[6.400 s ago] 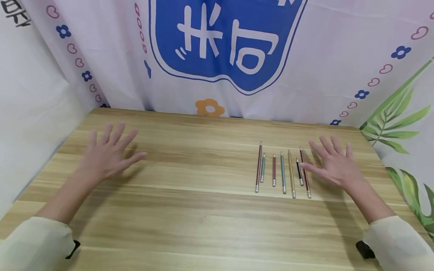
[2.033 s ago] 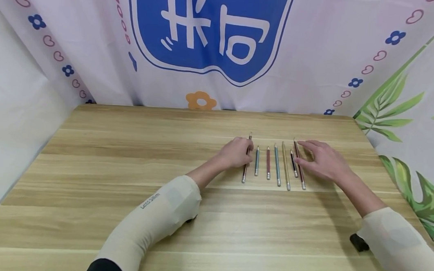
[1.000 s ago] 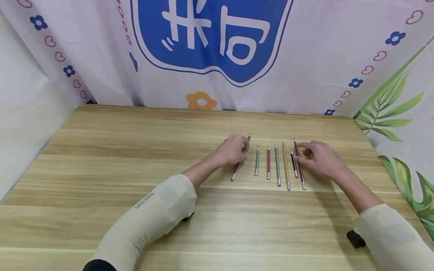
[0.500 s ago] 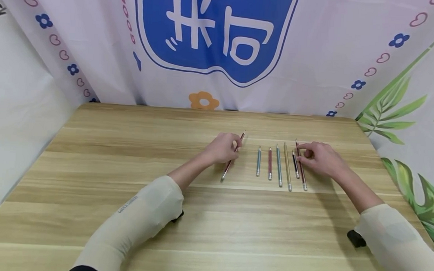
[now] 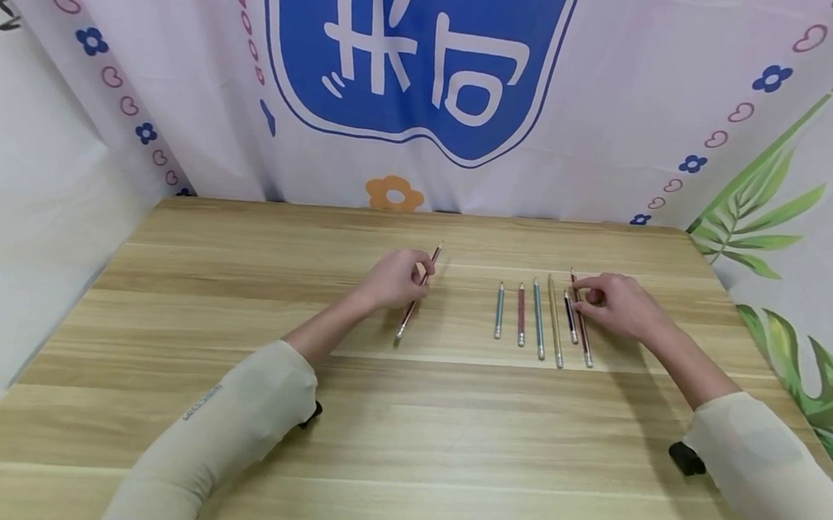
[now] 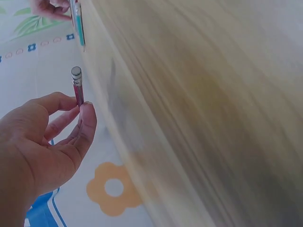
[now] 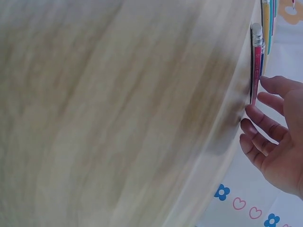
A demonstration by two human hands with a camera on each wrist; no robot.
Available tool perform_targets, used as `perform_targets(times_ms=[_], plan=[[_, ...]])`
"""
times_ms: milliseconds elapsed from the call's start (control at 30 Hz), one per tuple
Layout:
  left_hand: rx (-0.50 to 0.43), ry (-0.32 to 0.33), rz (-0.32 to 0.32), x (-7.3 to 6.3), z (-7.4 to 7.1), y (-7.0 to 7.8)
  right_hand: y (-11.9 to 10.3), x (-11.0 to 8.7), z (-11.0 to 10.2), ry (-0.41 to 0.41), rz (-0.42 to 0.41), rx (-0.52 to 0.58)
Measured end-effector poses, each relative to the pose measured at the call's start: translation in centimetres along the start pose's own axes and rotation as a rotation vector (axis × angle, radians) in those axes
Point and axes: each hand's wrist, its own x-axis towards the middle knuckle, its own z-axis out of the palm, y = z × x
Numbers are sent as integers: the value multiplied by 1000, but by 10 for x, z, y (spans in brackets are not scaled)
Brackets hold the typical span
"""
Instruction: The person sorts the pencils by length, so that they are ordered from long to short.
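My left hand (image 5: 396, 278) pinches a dark red pencil (image 5: 406, 319) between thumb and fingers, left of the pencil row. The pencil slants, its eraser end toward me; in the left wrist view that eraser end (image 6: 76, 75) sticks up past the fingertips. At the right end of the row, my right hand (image 5: 619, 302) has thumb and index finger at another dark red pencil (image 5: 585, 339), which lies on the table. The right wrist view shows this pencil (image 7: 257, 59) between thumb and index fingertips, the other fingers half curled.
Between the hands lie a short blue pencil (image 5: 499, 311), a short red one (image 5: 521, 314), a longer blue one (image 5: 539, 321), a gold one (image 5: 554, 322) and a short black one (image 5: 570, 319). The wooden table (image 5: 407, 432) ends at a printed curtain (image 5: 620, 145).
My left hand took the leftmost dark red pencil from the row and carried it left, tilting it. My right hand stayed by the rightmost pencil, its fingers drawing in around it.
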Motion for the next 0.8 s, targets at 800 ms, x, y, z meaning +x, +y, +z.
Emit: perform_targets(times_ms=[800], plan=[[43, 113, -60, -49, -59, -58, -1, 5, 1, -1, -31, 46]])
